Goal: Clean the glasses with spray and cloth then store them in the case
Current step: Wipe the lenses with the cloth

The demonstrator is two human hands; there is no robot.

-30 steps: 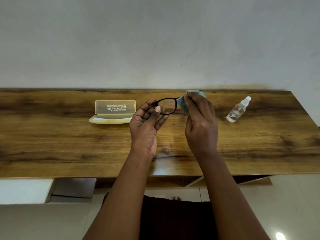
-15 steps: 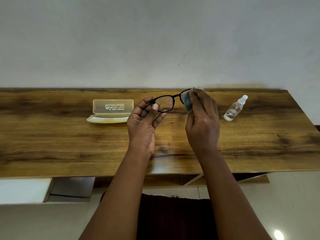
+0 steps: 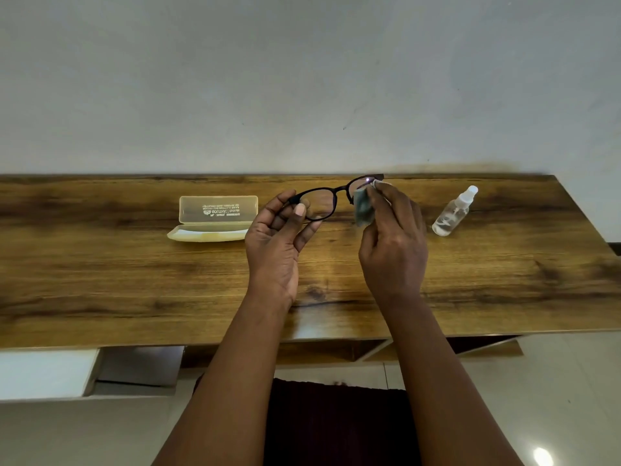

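Black-framed glasses (image 3: 324, 196) hover above the wooden table. My left hand (image 3: 279, 243) pinches their left rim between thumb and fingers. My right hand (image 3: 395, 240) presses a small grey-blue cloth (image 3: 363, 207) against the right lens, and most of that lens is hidden behind cloth and fingers. A pale yellow translucent case (image 3: 215, 216) lies open on the table to the left of my hands, lid standing up. A small clear spray bottle (image 3: 453, 211) with a white nozzle leans on the table to the right.
The long wooden table (image 3: 134, 280) runs against a plain grey wall. Under its front edge are a white drawer front (image 3: 43, 373) at left and open shelf compartments. Pale floor tiles show at the lower right.
The glasses have tilted so the right end sits higher and farther back. My right hand with the cloth has shifted slightly right along the right lens. The left hand keeps its grip.
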